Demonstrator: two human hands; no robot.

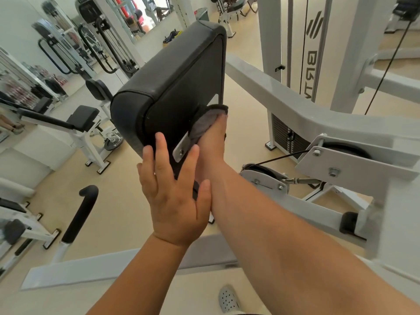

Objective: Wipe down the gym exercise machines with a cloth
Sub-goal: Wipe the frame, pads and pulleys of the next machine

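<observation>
A black padded machine pad [172, 83] stands tilted in front of me on a white frame [295, 110]. My right hand [213, 142] reaches behind the pad's back plate and presses a grey cloth [204, 121] against it; its fingers are hidden by the cloth and pad. My left hand [175, 192] lies with straight, spread fingers against the lower near edge of the pad, beside a small metal bracket [181, 148]. The left hand's thumb side touches my right forearm.
A black-gripped handle [81, 212] rises at lower left. The weight stack [286, 137] and cable pulleys [261, 173] sit to the right. Other white machines with black pads [84, 119] and mirrors line the left wall. My grey shoe [228, 300] is on the beige floor.
</observation>
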